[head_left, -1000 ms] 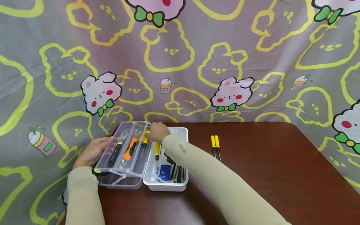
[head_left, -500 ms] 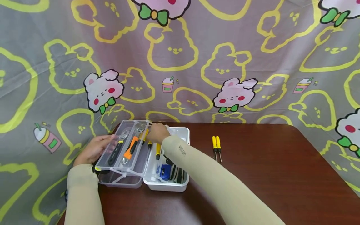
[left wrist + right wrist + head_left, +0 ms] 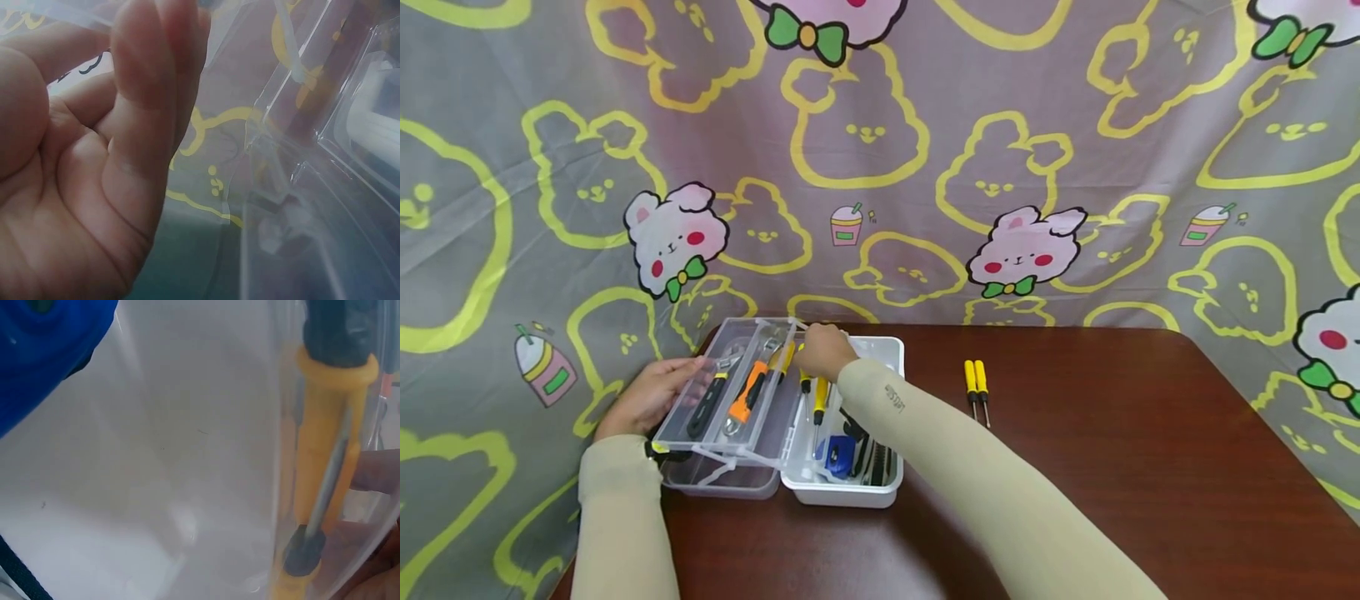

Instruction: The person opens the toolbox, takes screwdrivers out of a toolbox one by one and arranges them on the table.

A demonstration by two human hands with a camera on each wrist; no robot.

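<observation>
My right hand (image 3: 825,352) reaches over the white toolbox (image 3: 842,497) and grips a yellow-handled screwdriver (image 3: 806,380), its shaft pointing down; the fingers hide most of the handle. On the left, my left hand (image 3: 655,390) pinches the outer edge of the raised clear tray (image 3: 696,448) between thumb and fingers. Inside the tray lie an adjustable wrench (image 3: 706,408) with a black handle, an orange-and-black utility knife (image 3: 749,393) and a yellow handle (image 3: 784,360). The toolbox holds another yellow screwdriver (image 3: 820,402) and a blue tape measure (image 3: 840,456).
Two yellow screwdrivers (image 3: 977,377) lie side by side on the brown table (image 3: 1097,433), right of the toolbox. Several dark tools (image 3: 877,467) rest beside the tape measure. The clear lid (image 3: 722,485) lies under the tray. A patterned curtain (image 3: 895,150) hangs behind the table.
The screwdriver in my right hand has shifted right, from over the clear tray to above the white toolbox, near the other screwdriver there. My left hand has stayed at the tray's edge.
</observation>
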